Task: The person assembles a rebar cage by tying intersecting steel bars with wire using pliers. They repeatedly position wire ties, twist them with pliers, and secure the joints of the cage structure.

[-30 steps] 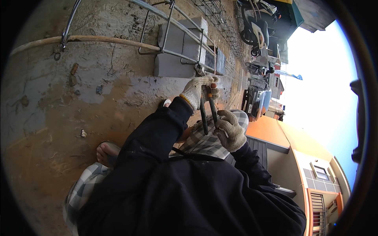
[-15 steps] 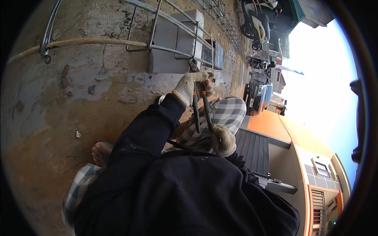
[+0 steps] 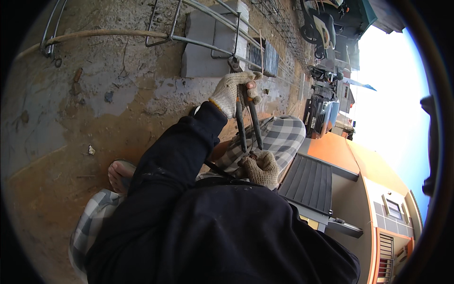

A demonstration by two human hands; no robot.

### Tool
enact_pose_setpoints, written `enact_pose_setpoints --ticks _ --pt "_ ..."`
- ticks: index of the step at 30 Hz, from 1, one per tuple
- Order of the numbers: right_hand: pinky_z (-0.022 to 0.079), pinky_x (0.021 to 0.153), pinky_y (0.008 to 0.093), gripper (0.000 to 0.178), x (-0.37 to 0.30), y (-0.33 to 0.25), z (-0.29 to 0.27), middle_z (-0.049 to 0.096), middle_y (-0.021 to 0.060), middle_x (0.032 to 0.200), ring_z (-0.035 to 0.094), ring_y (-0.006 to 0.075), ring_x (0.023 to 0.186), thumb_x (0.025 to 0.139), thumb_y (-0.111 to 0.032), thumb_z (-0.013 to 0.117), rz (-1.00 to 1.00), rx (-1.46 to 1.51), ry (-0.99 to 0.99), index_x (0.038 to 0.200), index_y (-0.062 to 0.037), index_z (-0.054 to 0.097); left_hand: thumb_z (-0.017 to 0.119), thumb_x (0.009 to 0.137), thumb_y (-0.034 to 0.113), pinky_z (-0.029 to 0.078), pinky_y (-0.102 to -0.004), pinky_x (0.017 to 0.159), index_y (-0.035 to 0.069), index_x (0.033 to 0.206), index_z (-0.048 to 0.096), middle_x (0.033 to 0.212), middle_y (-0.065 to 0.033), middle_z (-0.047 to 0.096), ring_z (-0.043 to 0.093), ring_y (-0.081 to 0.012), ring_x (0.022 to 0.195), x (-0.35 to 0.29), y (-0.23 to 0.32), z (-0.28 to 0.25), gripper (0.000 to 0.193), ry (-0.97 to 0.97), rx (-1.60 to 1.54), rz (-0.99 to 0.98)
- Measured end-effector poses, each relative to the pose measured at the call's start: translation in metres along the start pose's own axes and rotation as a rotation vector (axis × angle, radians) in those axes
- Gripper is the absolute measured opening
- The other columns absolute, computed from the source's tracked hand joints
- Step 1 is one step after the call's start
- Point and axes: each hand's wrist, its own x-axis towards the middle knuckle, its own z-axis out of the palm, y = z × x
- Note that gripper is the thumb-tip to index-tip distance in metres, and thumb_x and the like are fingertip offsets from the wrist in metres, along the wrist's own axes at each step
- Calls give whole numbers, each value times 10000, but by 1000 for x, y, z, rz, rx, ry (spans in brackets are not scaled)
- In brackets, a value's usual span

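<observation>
My left hand (image 3: 231, 92), in a knitted glove, is wrapped around long-handled pincers (image 3: 256, 124) near their head. Their jaws (image 3: 234, 65) are up against a bar of the steel rebar cage (image 3: 198, 42), beside a thin stirrup. Both dark handles point back toward me, slightly apart. My gloved right hand (image 3: 265, 169) is just below the handle ends, in front of my checkered trouser leg. Its fingers are curled together; a small dark bit shows at the fingertips, too small to name. Pale concrete blocks (image 3: 201, 59) lie under the cage.
A wooden stick (image 3: 94, 34) reaches from the cage to more steel stirrups (image 3: 47, 45). A stack of dark steel pieces (image 3: 268, 59) stands beyond the blocks. The ground (image 3: 52, 123) is wet and muddy. A motorbike (image 3: 324, 28) and a car (image 3: 321, 113) are farther off.
My right hand has come off the pincers' handle and sits just below the handle ends with its fingers curled. My left hand still grips the pincers at the bar. The view has shifted slightly.
</observation>
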Motion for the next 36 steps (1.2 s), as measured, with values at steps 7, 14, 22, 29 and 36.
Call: enact_pose_setpoints --ticks 7,14,22,29,36 --pt "491 521 256 177 -11 -33 -26 666 88 721 627 119 582 888 -61 685 -268 271 -110 919 -22 515 450 1011 201 460 -350 708 -47 1204 523 699 30 448 438 -131 584 4 -1 -11 323 -57 83 -18" --pt "445 1006 455 1032 21 -33 -21 392 317 1409 500 424 1234 753 -203 725 -558 -602 -29 1537 -20 79 516 978 182 460 -357 661 -20 1115 562 657 22 438 418 -135 544 9 -10 -1 248 33 -18 19" --pt "535 659 447 438 60 -12 29 671 149 812 672 393 739 805 -232 706 -310 -744 63 1125 -35 481 540 949 176 513 -373 643 15 1044 612 665 3 507 517 -161 558 -5 -2 12 200 141 85 -19" --pt "354 371 270 176 74 21 18 520 20 703 423 105 446 872 -63 652 405 1215 -1080 981 -83 516 529 962 184 484 -326 593 23 1097 611 682 1 523 526 -159 585 -15 -6 23 226 115 -124 -17" --pt "561 840 345 586 53 -32 -58 669 145 1014 662 212 950 870 -104 715 30 136 -300 1369 39 443 434 957 134 343 -305 441 25 1069 557 564 54 374 326 -115 436 10 -19 1 199 167 -68 -72"
